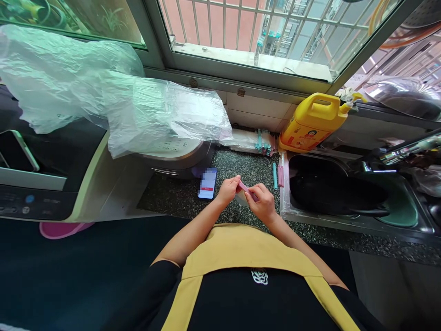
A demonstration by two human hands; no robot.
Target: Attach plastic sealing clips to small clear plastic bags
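A barred window (241,27) lights a kitchen corner where a dark speckled counter (248,161) runs up to a sink (284,202), with a yellow jug (306,124) standing behind it near the wall. By the wall lies a row of packets (243,139), gathered at one end with several teal clips (263,143); these look finished. The work seems partway along: one pink clip (244,187) is in hand, while a teal strip (274,175) and some pink strips (281,175) lie loose by the sink's edge, apparently unused. The pink clip is above the counter, between the phone (209,184) and the loose strips, with a clear bag (240,198) just below. The left hand (228,191) pinches its far end and the right hand (262,201) grips its near end, the two close together. Its long axis slants from far left to near right; whether it is fastened on the bag, I cannot tell.
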